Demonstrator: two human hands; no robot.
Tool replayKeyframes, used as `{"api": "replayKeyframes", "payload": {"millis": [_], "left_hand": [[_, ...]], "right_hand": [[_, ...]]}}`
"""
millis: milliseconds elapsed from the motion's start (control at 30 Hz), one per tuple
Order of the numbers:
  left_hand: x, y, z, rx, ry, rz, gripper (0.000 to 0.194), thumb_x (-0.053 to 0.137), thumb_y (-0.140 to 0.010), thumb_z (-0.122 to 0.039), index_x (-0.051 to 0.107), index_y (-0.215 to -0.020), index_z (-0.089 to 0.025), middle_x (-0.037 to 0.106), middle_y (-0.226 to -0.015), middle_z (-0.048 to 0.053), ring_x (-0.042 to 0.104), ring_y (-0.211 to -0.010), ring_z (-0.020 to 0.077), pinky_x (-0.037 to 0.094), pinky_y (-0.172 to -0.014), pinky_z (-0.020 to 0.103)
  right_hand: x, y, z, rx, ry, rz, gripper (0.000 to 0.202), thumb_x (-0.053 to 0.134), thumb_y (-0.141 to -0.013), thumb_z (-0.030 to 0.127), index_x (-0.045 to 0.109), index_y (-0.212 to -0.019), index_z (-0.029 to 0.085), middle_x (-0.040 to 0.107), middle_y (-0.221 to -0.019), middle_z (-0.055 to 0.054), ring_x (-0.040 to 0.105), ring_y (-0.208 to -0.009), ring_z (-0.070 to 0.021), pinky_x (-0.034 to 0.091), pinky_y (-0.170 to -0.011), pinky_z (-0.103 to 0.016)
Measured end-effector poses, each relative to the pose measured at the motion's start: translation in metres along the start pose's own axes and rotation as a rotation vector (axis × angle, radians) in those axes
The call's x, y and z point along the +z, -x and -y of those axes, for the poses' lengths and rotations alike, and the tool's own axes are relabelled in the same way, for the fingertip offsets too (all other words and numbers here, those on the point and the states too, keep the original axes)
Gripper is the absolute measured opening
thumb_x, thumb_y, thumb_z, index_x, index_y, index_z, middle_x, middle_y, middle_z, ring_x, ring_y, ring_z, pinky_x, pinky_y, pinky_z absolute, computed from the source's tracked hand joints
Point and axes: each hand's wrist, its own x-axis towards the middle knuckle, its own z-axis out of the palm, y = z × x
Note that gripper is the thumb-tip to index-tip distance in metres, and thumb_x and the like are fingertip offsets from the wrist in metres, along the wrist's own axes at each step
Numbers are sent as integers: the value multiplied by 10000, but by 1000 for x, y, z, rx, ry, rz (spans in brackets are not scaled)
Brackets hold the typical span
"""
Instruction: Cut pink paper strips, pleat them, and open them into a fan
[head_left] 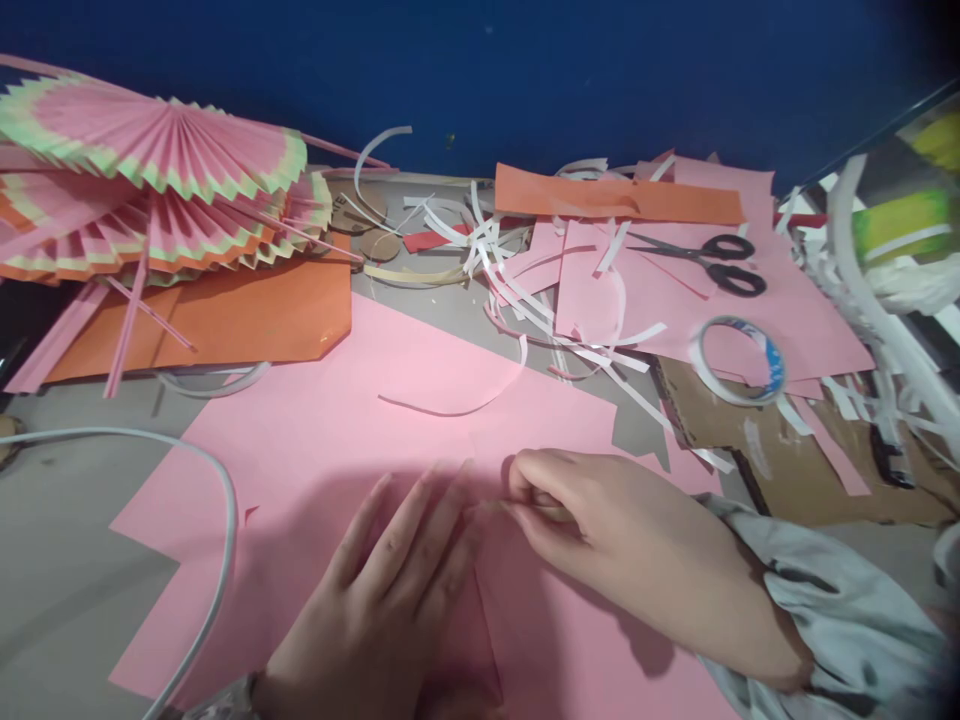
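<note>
Large pink paper sheets (315,440) overlap on the grey table in front of me. My left hand (397,580) lies flat on the pink paper with its fingers spread. Just to its right, my right hand (592,520) is closed in a pinch, its fingertips low over the paper near my left fingers. What the pinch holds, if anything, is too small to make out. A paper edge runs down between the two hands. A thin curled pink strip (457,408) rests on the sheet beyond them.
Pleated pink fans (172,150) sit on orange paper (247,310) at the back left. Black scissors (705,262), a tape roll (739,360) and white paper strips (487,240) lie at the back right. Brown cardboard (795,470) is at right; a white cable (229,520) curves at left.
</note>
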Motion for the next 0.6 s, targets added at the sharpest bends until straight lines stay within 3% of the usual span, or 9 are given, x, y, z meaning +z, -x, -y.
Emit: {"api": "replayKeyframes", "payload": {"millis": [400, 600], "left_hand": [[2, 1, -7, -48, 3, 41, 717, 327, -793, -639, 483, -1263, -120, 375, -1391, 90, 135, -1337, 274, 98, -1076, 464], [-1, 2, -3, 7, 0, 62, 747, 338, -793, -641, 436, -1296, -97, 360, -1397, 110, 157, -1327, 294, 90, -1071, 459]], "right_hand": [[-2, -2, 0, 4, 4, 20, 106, 433, -790, 175, 446, -692, 215, 555, -628, 50, 454, -536, -105, 206, -486, -245], [-8, 2, 2, 33, 80, -4, 175, 391, -830, 227, 452, -666, 218, 564, -622, 42, 464, -537, -118, 199, -477, -251]]}}
